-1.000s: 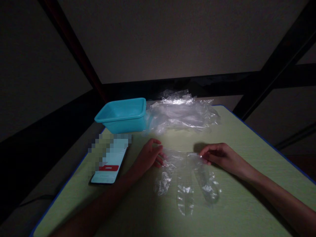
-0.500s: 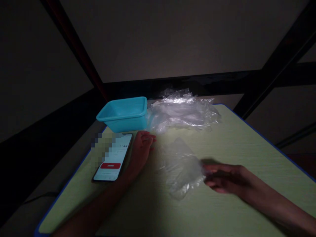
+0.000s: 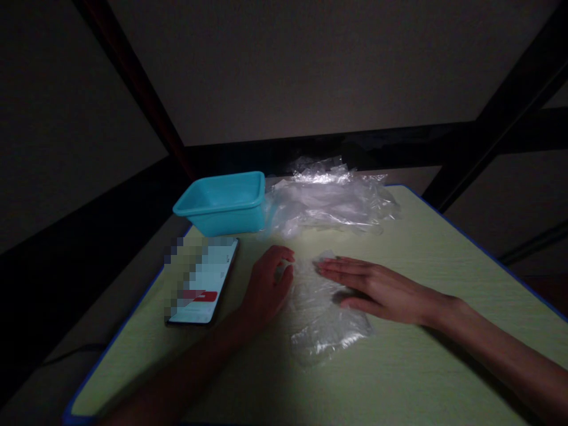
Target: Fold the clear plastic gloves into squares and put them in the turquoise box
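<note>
A clear plastic bag (image 3: 331,337) lies spread on the pale green table between my hands. My right hand (image 3: 377,287) rests palm down on its upper right part, fingers stretched out flat. At the bag's left edge is my left hand (image 3: 270,281), its fingers curved and a gap showing between thumb and fingertips. Whether those fingertips touch the film I cannot tell.
Behind the hands is a loose pile of clear plastic bags (image 3: 332,204). A turquoise basin (image 3: 233,219) stands to its left. A phone (image 3: 208,284) with a lit screen lies left of my left hand. The table (image 3: 444,272) has a blue edge.
My right hand has let go of the bag's right edge and moved left to lie flat on it. The bag is flatter, and my left hand has shifted right to its edge.
</note>
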### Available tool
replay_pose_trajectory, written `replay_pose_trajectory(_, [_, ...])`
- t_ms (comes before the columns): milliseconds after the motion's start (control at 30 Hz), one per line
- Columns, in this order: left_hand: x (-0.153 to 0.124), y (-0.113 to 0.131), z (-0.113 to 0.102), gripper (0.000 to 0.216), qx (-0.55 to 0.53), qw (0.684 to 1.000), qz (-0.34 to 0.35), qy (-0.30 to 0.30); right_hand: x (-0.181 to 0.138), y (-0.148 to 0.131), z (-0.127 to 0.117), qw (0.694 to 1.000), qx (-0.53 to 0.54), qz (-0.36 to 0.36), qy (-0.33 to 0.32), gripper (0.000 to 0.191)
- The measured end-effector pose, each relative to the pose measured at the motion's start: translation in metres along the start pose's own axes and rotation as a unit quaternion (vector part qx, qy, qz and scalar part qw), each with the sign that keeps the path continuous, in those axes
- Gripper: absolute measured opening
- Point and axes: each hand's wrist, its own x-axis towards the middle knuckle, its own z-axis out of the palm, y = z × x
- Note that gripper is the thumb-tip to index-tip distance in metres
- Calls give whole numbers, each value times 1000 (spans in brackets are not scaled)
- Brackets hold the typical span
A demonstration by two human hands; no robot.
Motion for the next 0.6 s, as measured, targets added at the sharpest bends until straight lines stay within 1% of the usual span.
replay_pose_trajectory(67, [0, -2, 0, 12, 2, 1000, 1, 0, 0, 3, 5, 999, -19, -8, -25, 63])
replay_pose_trajectory(133, [1, -3, -1, 12, 1, 1000, -7, 0, -2, 5, 9, 999, -30, -3, -37, 67])
replay_pose_trajectory(333, [1, -3, 0, 11, 9, 999, -32, -12, -6, 6, 12, 1000, -15, 3, -22, 67])
replay_pose_trajectory(533, [3, -4, -1, 9, 13, 1000, -27, -9, -6, 6, 13, 1000, -19, 11, -9, 66])
replay_pose_trajectory(600, [5, 0, -3, 9, 26, 999, -30, -10, -7, 6, 14, 1000, -12, 7, 0, 66])
